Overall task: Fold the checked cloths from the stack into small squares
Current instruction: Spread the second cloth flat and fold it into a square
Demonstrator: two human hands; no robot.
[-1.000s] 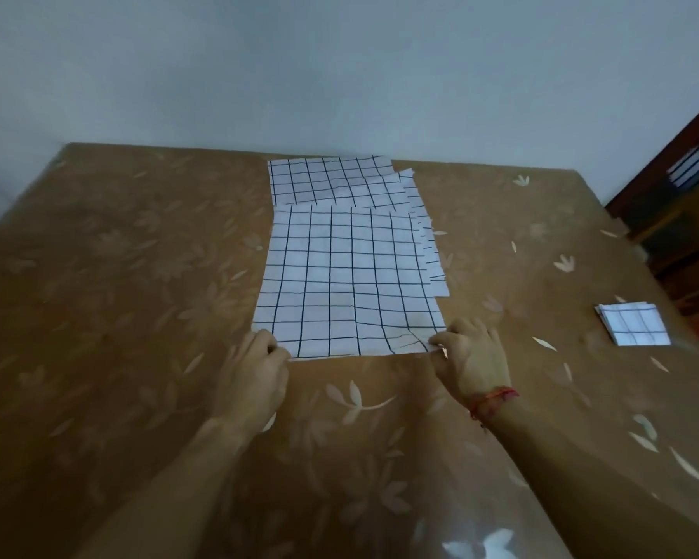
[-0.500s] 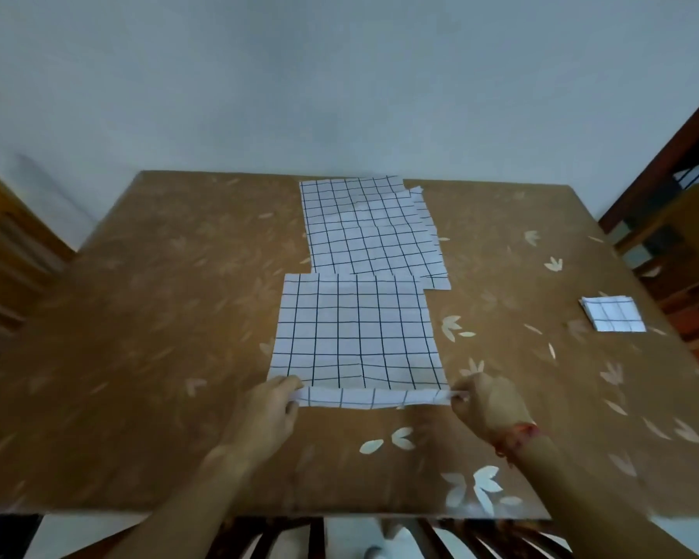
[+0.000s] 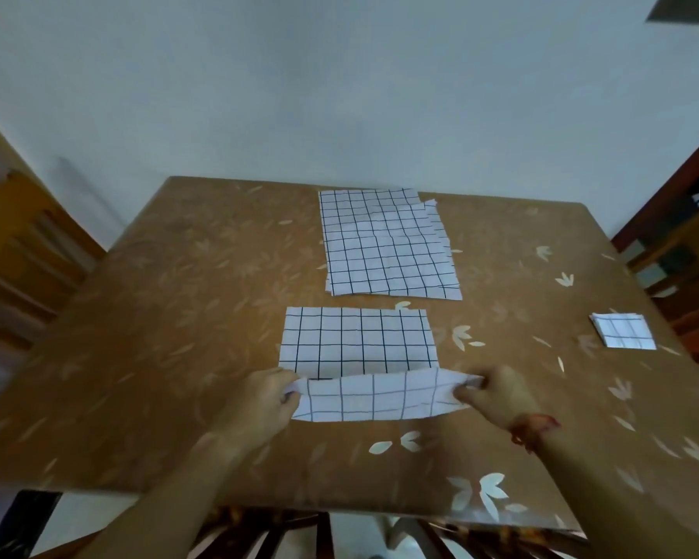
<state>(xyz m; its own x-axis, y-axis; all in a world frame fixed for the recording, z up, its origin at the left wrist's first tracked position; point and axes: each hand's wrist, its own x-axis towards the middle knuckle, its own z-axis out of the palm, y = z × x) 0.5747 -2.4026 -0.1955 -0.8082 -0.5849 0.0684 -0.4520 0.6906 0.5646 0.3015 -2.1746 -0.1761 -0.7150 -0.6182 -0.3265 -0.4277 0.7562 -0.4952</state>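
White checked cloth (image 3: 358,342) lies on table (image 3: 178,316); near edge lifted, folded back. Left hand (image 3: 259,401) and right hand (image 3: 497,397) each pinch one corner; stack (image 3: 388,246) beyond.

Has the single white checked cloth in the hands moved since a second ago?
Yes. The white checked cloth slid toward the person: it overlapped the stack of checked cloths, now bare brown table shows between them.

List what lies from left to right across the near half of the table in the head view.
From the left: left hand → cloth, its near edge pinched by both hands → right hand → folded pile.
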